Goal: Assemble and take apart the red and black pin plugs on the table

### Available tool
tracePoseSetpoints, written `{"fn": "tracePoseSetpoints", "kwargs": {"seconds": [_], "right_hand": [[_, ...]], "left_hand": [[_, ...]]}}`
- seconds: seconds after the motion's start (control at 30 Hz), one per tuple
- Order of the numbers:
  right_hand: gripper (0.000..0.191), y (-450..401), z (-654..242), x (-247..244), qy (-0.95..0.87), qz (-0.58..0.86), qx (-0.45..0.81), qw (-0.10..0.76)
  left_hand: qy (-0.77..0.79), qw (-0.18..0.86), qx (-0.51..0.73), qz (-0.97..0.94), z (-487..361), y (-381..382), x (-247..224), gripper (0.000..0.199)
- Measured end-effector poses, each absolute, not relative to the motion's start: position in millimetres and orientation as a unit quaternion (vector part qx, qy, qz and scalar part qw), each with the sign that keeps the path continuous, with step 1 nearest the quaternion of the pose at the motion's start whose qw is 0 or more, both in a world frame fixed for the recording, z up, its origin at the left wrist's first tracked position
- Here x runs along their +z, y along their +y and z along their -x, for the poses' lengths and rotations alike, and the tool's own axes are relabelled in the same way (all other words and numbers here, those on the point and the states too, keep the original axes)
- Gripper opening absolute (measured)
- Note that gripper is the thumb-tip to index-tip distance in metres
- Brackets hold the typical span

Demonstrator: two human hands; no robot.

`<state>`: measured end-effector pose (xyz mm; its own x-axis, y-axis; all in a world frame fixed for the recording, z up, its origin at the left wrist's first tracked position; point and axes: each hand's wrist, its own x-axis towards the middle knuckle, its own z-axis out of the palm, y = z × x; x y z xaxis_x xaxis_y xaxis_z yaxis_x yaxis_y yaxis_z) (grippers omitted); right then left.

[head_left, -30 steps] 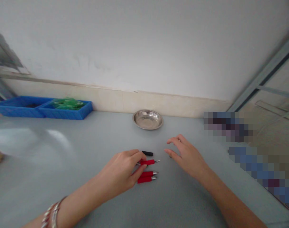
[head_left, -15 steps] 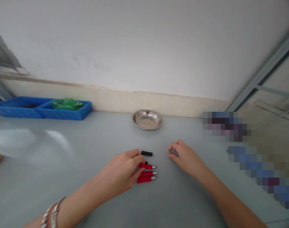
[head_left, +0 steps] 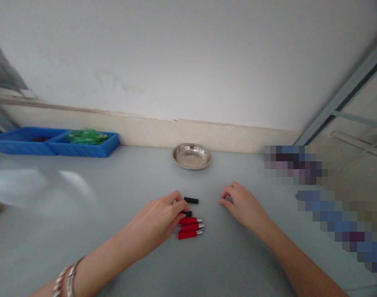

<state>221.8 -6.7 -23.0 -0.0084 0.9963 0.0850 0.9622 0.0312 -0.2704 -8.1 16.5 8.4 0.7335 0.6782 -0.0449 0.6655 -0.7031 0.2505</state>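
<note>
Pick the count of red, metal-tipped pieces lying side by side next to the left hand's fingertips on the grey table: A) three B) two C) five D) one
A: three red pieces with silver tips lie stacked in a row on the table, just right of the left hand, with two small black pieces above them.

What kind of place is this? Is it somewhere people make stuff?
Probably a small workshop bench for assembling parts by hand. On a plain grey table lie three red pieces with metal tips, with blue bins of parts and a steel dish by the wall.
</note>
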Motion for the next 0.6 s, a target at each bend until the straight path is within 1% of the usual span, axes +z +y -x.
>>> {"fn": "tracePoseSetpoints", "kwargs": {"seconds": [0.07,0.23,0.37,0.47,0.6], "right_hand": [[0.007,-6.3,-222.1,-22.5,-0.710,0.686,0.059,0.143],[0.006,-6.2,-220.5,-17.2,-0.723,0.651,0.058,0.223],[0.008,-8.6,-214.0,-10.7,-0.715,0.626,0.130,0.284],[0.007,-10.2,-209.2,-9.1,-0.702,0.614,0.196,0.304],[0.007,-10.4,-206.5,-11.7,-0.692,0.600,0.233,0.326]], "left_hand": [[0.371,0.120,0.027,-0.921,8.6,18.2,8.5,0.031],[0.392,0.107,0.023,-0.914,11.1,21.8,6.3,0.025],[0.384,0.116,0.029,-0.915,13.3,23.3,2.4,0.022],[0.379,0.120,0.033,-0.917,13.8,24.3,0.9,0.021],[0.377,0.127,0.032,-0.917,13.5,25.2,0.8,0.021]]}}
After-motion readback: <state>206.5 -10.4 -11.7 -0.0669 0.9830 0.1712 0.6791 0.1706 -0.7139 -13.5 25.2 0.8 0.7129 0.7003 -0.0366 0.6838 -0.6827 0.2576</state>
